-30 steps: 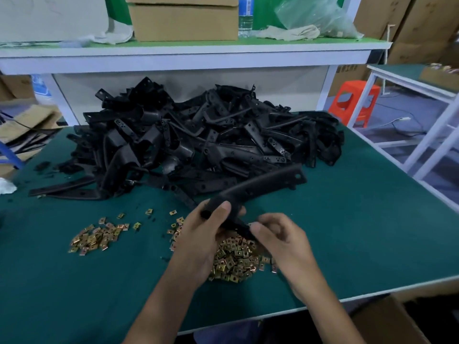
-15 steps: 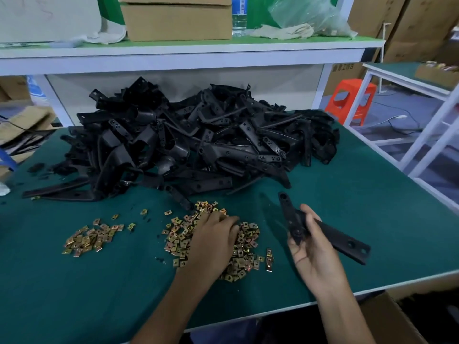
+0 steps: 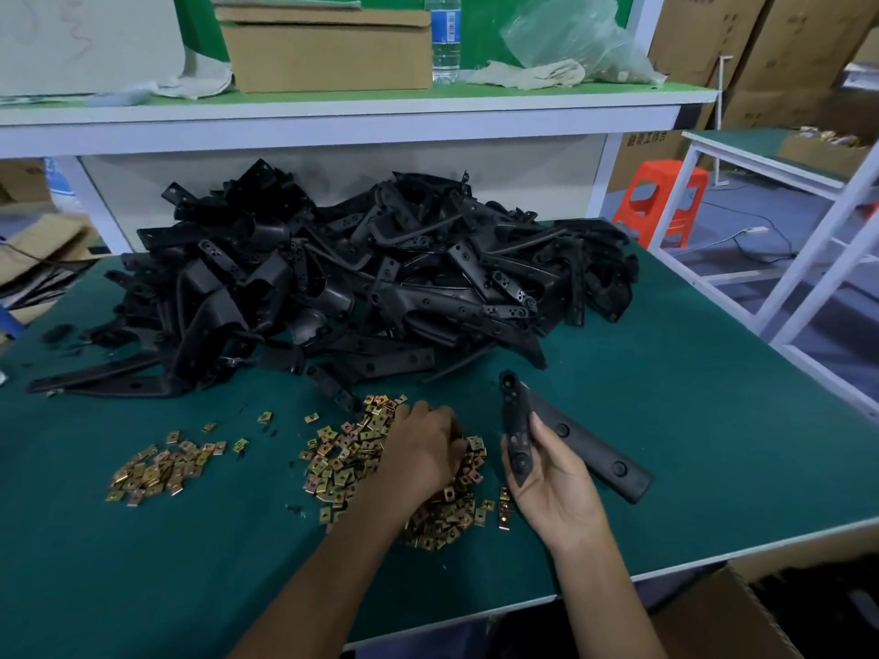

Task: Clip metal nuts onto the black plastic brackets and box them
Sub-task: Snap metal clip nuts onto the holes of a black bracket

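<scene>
Assembly early: left hand (image 3: 418,449) curled into nuts (image 3: 340,470) near front table (image 3: 713,420) edge, hold unclear; right hand (image 3: 556,487) grips bracket (image 3: 590,449); heap (image 3: 361,283) unprocessed.

The green worktop (image 3: 666,420) carries a heap of black brackets (image 3: 380,278) at twelve o'clock, a large nut pile (image 3: 342,463) at six and a small nut pile (image 3: 157,468) at eight.

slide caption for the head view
Right hand holds a black bracket while the left hand reaches into the pile of metal nuts on the green table.

cardboard carton (image 3: 637,159) | Chinese print, ends "工作台" | bottle label (image 3: 447,28) | barcode only, text unreadable
</scene>
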